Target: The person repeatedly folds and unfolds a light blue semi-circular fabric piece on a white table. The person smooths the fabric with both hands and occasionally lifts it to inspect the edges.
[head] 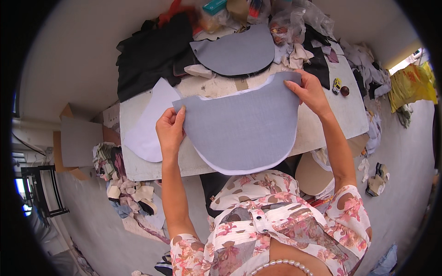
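A curved grey fabric panel (241,127) with a white layer showing under its edges is stretched between my two hands above the table. My left hand (171,129) pinches its upper left corner between thumb and fingers. At the upper right corner, my right hand (309,91) grips it the same way. A white curved piece (148,124) lies on the table, left of the panel and partly behind my left hand. Beyond the held panel rests another grey curved panel (238,51), with black material beneath it.
Black fabric (152,58) covers the table's back left. Plastic bags (286,26) and scraps crowd the back. A toy car (337,86) and a dark red ball (344,91) sit at the right of the white table (348,117). Fabric scraps (131,196) lie at lower left.
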Available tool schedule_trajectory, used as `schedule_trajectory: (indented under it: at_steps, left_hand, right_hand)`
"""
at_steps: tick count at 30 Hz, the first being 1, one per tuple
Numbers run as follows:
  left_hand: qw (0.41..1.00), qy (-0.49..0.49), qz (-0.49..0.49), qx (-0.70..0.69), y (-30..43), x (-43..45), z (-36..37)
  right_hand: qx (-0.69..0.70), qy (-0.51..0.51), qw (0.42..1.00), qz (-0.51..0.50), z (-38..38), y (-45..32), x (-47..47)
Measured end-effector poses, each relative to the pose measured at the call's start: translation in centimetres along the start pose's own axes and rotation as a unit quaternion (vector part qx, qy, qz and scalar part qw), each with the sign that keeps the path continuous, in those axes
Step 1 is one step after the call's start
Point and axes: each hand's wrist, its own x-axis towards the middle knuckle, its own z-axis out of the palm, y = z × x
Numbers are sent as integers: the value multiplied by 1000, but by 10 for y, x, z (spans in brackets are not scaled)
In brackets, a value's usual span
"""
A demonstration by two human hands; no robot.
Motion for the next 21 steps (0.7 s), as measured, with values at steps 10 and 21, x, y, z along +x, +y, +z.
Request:
schedule_trajectory:
  at_steps: [10,21]
  left_hand:
    - [998,-3,0,63,-4,5,-3]
    - [811,-119,337,463,4,-30,31]
  right_hand:
    - [-275,122,947,-109,8,-4,-4]
    - [-452,-50,859,-235,49,-15,-37]
